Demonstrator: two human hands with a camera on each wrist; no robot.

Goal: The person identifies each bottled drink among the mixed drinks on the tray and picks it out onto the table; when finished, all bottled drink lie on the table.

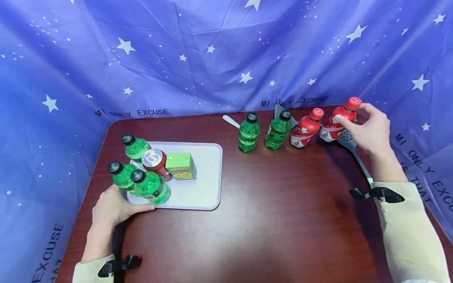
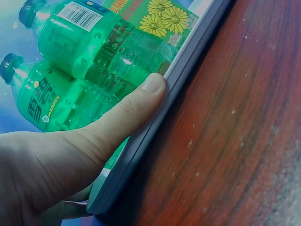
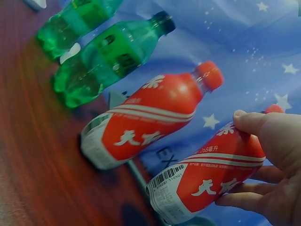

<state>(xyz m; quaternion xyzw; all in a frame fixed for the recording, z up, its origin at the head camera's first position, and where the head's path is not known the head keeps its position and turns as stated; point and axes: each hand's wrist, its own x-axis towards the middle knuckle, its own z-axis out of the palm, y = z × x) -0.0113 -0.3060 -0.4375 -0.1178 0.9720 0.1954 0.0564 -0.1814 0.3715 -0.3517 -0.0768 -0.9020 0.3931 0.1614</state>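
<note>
Head view: left hand (image 1: 111, 206) clamped on the near left corner of a white rectangular tray (image 1: 209, 177), at the left of the brown wooden desk (image 1: 247, 236). Tray bears three green plastic bottles with dark caps (image 1: 153, 190), a red metal can (image 1: 153, 158) and a green cardboard carton (image 1: 180, 167). Near the desk's far edge: two more green bottles (image 1: 249, 137), then a red-and-white bottle (image 1: 305, 130). Right hand (image 1: 373, 127), well apart from the left, grips a matching red-capped bottle (image 1: 330, 129) near the far right corner; base contact I cannot tell.
</note>
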